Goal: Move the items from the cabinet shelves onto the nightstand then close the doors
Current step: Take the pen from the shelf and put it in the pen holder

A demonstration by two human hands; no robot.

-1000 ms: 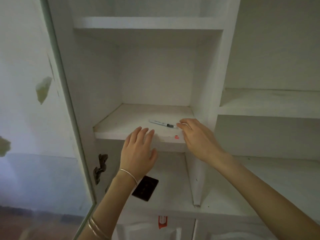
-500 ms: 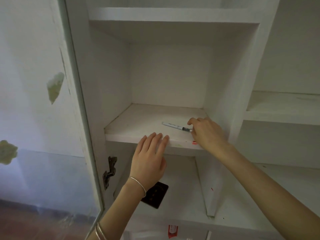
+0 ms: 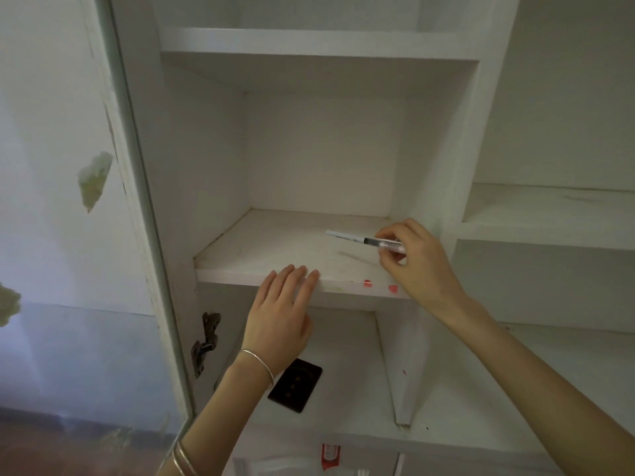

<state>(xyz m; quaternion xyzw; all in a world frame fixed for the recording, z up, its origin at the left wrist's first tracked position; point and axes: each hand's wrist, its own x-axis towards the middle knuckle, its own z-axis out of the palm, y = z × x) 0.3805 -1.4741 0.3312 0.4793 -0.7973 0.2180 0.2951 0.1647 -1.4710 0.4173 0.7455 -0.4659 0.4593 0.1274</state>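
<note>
**Pen (image 3: 360, 240) comes up off the shelf (image 3: 268, 249)**

Half a second ago the pen lay flat on the board. Now it is raised clear of it, and its shadow lies on the wood below. The fingers (image 3: 390, 231) of our right hand (image 3: 417, 266) pinch the pen at its clear end, thumb underneath. The white barrel points left and slightly back. It hangs over the right part of the middle shelf, near the cabinet's upright divider (image 3: 443, 201).

Our left hand (image 3: 280, 317) grasps nothing. Its fingers (image 3: 299, 280) are straight and close together, with the tips at the shelf's front edge, and we cannot tell whether they press on it. Two red marks (image 3: 367, 284) sit on that edge just to the right. A thin bracelet (image 3: 257, 360) circles the left wrist.

On the shelf below, partly behind that wrist, lies a dark booklet (image 3: 297, 386). At far left the cabinet door (image 3: 68, 235) stands open, its hinge (image 3: 206, 341) showing.
</note>
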